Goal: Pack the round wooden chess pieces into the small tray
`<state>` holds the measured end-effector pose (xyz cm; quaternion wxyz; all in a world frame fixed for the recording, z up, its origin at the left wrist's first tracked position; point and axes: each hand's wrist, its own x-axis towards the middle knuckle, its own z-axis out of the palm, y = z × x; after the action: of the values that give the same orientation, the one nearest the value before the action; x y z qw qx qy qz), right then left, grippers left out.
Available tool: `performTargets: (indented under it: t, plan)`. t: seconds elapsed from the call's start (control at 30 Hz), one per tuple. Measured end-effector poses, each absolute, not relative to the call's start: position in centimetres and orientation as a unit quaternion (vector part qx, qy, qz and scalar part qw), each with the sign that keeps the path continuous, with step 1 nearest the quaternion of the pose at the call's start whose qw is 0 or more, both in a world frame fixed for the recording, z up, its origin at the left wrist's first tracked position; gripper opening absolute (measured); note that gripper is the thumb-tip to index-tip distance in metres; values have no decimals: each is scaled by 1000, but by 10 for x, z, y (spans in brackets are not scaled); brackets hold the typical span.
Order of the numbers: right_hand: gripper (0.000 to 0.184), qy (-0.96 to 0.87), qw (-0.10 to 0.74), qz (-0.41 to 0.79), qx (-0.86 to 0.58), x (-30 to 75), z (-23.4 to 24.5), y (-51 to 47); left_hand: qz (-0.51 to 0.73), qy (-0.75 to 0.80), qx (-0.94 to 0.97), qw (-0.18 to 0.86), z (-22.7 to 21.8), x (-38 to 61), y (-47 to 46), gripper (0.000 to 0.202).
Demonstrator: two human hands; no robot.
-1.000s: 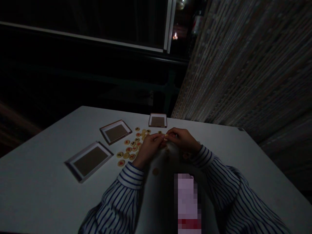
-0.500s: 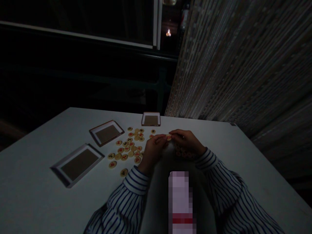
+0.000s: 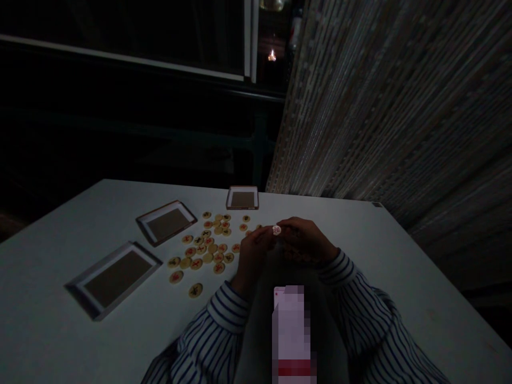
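Note:
A round Chinese chess piece [image 3: 276, 230] with a red character is held up between my two hands. The fingers of my left hand [image 3: 256, 250] pinch it from the left. From the right, my right hand [image 3: 306, 234] is closed with its fingertips at the piece's edge. More pieces [image 3: 294, 255] lie in shadow below my right hand, partly hidden by it. To the left of my hands, several Chinese chess pieces [image 3: 201, 249] lie scattered on the white table [image 3: 160, 336], with red or black characters and some blank sides up.
Three shallow box parts stand on the table: a large tray [image 3: 74, 288] near left, another tray [image 3: 146, 234] behind it, and a small one [image 3: 242, 208] at the back. A lit phone [image 3: 290, 325] is below my hands. A string curtain [image 3: 340, 106] hangs behind the table.
The piece between my hands has tilted and its face now looks brighter. The whole view has shifted slightly, so the trays and pieces appear farther left.

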<state>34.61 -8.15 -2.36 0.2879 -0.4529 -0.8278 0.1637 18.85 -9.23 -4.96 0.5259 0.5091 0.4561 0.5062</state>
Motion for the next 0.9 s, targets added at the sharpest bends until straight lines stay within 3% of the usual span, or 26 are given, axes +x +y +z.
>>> performTargets:
  t: [0.63, 0.9]
  plan:
    - [31, -867, 263, 127, -403, 365, -23, -74, 494, 461, 550, 490, -61, 201, -86, 26]
    - [29, -852, 198, 75, -479, 372, -22, -63, 430, 515, 593, 445, -79, 204, -94, 29]
